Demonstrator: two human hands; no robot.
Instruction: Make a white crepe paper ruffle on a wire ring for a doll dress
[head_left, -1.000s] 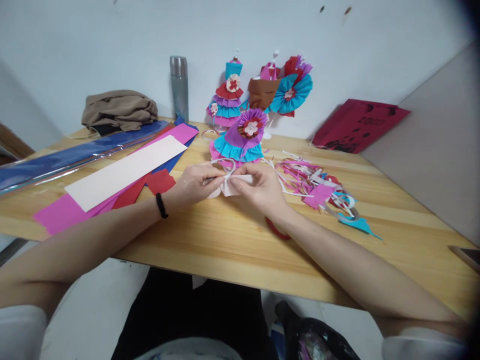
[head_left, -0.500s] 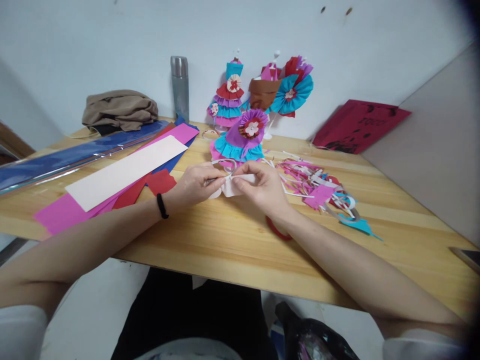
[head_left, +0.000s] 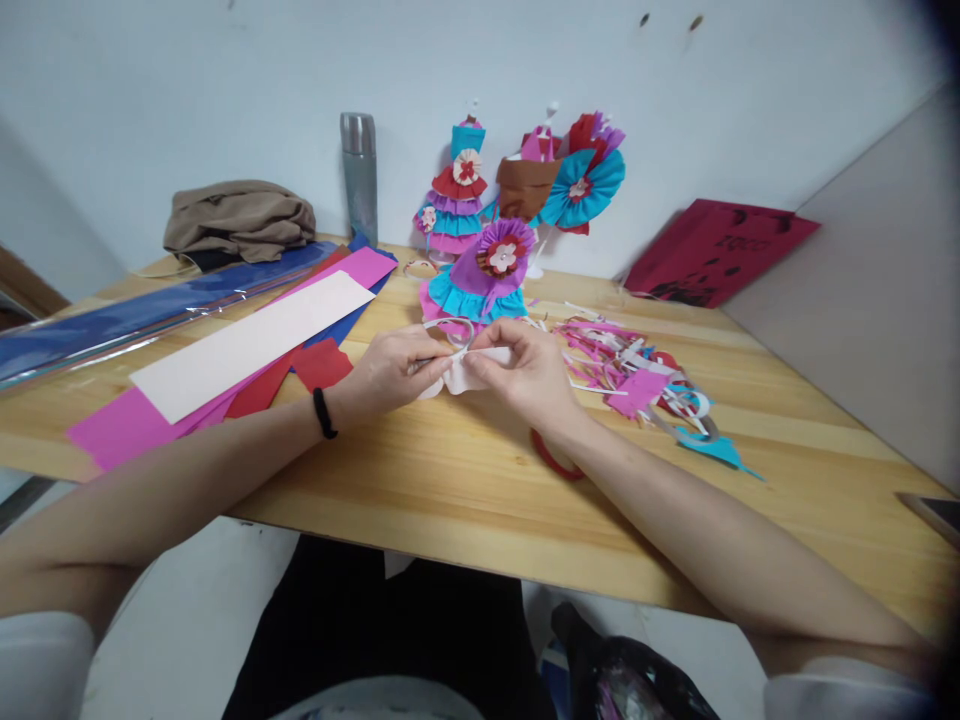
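Note:
Both hands meet at the middle of the wooden table [head_left: 420, 490], pinching a small white paper piece [head_left: 461, 377] between them. My left hand [head_left: 396, 370] is closed on its left side, with a thin curled white strip [head_left: 452, 322] rising above the fingertips. My right hand [head_left: 525, 372] pinches the paper's right part between thumb and forefinger. Just behind the hands stands a purple and blue paper dress [head_left: 472, 285] with a flower. A red ring [head_left: 553, 458], perhaps a tape roll or a scissors handle, lies partly under my right wrist.
Coloured paper sheets [head_left: 255, 345] and a plastic-wrapped pack [head_left: 135, 305] lie left. Paper scraps [head_left: 637, 380] are heaped right. At the back are a brown cloth [head_left: 240, 218], a bottle [head_left: 361, 185], two more paper dresses [head_left: 457, 205] [head_left: 529, 180] and a dark pink bag [head_left: 724, 250].

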